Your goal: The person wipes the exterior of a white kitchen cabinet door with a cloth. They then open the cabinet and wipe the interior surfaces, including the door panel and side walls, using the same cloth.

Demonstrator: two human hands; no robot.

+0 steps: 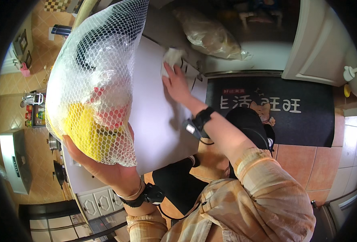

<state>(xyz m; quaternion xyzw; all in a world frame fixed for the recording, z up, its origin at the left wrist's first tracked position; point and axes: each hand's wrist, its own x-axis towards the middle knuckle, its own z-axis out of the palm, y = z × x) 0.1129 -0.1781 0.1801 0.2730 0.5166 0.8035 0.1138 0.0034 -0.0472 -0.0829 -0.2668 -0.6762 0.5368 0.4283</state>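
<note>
At the left, my left hand [103,169] grips the lower end of a white mesh bag [106,75] and holds it up. Through the mesh show plastic bags, something yellow, red-patterned plastic and a dark curved item. My right hand [177,83] is spread on a white cloth [173,57], pressing it against a smooth white panel [154,121], which looks like a cabinet or appliance surface. The fingertips lie on the cloth near the panel's upper right edge. Most of my left fingers are hidden behind the bag. Each wrist wears a black strap with a small device.
A filled plastic bag [211,36] lies beyond the panel. To the right are a dark doormat [302,127] with writing and a white door [314,39]. My legs stand on orange floor tiles [296,163]. A pan [59,172] and pot [54,142] are at the far left.
</note>
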